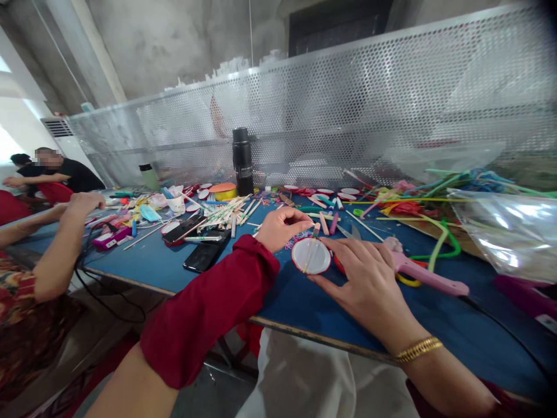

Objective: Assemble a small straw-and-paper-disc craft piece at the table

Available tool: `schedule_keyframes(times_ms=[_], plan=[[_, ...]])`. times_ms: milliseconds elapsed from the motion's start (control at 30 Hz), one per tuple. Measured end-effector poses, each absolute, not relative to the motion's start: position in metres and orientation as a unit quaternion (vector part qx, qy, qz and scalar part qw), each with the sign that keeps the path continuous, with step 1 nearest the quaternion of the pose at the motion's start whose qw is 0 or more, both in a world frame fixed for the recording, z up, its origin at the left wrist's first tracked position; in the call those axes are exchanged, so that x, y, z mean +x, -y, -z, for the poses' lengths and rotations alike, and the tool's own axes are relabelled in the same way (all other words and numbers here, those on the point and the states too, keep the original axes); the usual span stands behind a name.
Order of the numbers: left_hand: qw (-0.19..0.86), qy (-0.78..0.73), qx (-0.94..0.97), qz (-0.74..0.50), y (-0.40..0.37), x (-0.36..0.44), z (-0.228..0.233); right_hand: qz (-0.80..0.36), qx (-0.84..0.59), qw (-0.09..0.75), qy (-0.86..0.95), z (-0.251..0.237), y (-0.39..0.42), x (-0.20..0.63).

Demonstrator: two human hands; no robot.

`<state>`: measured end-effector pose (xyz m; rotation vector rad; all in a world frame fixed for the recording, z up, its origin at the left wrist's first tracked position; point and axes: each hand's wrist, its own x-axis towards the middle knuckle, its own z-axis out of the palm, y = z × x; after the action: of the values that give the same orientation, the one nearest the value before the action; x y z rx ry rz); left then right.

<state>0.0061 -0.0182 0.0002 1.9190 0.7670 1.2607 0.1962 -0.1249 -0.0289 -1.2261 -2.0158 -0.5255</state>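
Note:
A white round disc with a red rim (pixel 319 256) is tilted up above the blue table, a thin stick (pixel 310 258) lying across its face. My right hand (pixel 369 270) grips the disc's right edge between thumb and fingers. At the stick's upper end, my left hand (pixel 282 229) has thumb and forefinger closed in a pinch; the exact contact is small. Close to my right hand lies a pink glue gun (pixel 429 276) with a black cord. Scissors, partly hidden, lie behind that hand. Short pink and purple sticks (pixel 334 223) rest just past the disc.
Two black phones (pixel 204 252) and a pile of wooden sticks (pixel 228 212) are on the left. A black bottle (pixel 242 162) stands before the perforated metal screen (pixel 391 110). Colourful pipe cleaners and a clear plastic bag (pixel 509 232) lie right. A co-worker's arms (pixel 65 238) reach in from the left.

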Motion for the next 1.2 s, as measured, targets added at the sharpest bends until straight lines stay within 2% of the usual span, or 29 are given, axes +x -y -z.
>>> schedule_keyframes(times_ms=[1200], plan=[[0.366, -0.297, 0.736, -0.485, 0.0194, 0.0062, -0.0016, 0.203, -0.474, 0.358, 0.779, 0.0275, 0.1261, 0.1958]])
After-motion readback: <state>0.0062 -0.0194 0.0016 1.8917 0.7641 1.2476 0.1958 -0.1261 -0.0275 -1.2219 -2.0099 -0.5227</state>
